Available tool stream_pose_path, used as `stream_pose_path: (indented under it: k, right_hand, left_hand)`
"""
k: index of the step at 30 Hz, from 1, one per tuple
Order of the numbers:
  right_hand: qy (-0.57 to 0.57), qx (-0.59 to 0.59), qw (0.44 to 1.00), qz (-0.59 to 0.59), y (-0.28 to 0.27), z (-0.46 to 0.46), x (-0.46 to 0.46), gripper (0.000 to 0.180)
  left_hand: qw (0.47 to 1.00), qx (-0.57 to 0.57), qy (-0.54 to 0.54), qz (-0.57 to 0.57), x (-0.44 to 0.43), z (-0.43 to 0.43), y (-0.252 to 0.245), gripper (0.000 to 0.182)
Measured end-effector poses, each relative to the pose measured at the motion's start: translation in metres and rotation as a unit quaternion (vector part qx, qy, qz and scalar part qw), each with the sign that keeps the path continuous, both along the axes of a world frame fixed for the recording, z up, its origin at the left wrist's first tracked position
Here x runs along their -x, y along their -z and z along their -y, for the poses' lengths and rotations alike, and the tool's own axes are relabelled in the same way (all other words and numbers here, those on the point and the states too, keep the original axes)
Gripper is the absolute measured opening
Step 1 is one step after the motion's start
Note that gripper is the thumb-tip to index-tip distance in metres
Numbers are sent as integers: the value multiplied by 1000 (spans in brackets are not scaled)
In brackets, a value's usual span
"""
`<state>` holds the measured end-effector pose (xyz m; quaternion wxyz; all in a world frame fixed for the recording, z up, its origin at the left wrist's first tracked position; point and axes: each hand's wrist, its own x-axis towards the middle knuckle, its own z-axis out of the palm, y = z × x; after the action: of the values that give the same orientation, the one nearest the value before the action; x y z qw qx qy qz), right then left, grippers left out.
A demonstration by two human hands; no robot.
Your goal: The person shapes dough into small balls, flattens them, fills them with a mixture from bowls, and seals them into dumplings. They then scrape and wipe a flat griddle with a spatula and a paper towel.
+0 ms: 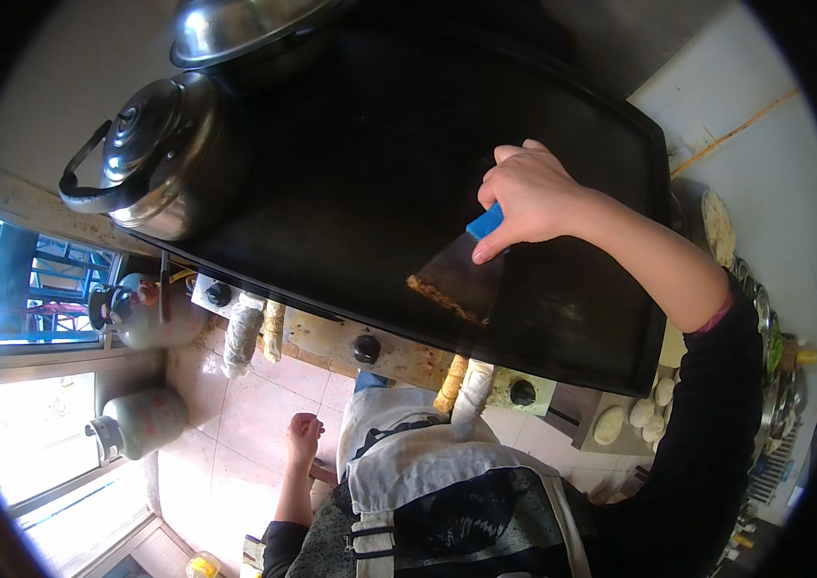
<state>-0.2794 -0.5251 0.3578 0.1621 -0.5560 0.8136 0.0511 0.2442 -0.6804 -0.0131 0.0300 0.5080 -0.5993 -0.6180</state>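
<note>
My right hand [527, 199] grips the blue handle of a wide scraper [462, 278] over a large black griddle plate [350, 195]. The thumb presses on the blade near the handle. Brown crumbly residue [444, 298] lies along the blade's edge, towards the front of the plate. Whether the blade touches the surface is hard to tell. My left hand [303, 437] hangs low beside my apron [437, 455], well away from the plate. Its fingers are loosely curled, and nothing shows in them.
A lidded steel pot [163, 152] and a steel basin [242, 29] stand on the left of the plate. Control knobs [366, 349] and wrapped handles [243, 336] line its front. Pale dough pieces [610, 425] lie at right. Gas cylinders [145, 424] stand left.
</note>
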Motion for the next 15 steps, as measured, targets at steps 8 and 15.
stream_pose_path:
  k: [8, 15]
  right_hand:
    - [-85, -12, 982, -169, -13, 28, -55, 50]
    - [-139, 77, 985, -63, -20, 24, -49, 46]
  left_hand:
    - [999, -1, -13, 52, -29, 6, 8, 11]
    - [1000, 1, 7, 19, -19, 7, 4, 11]
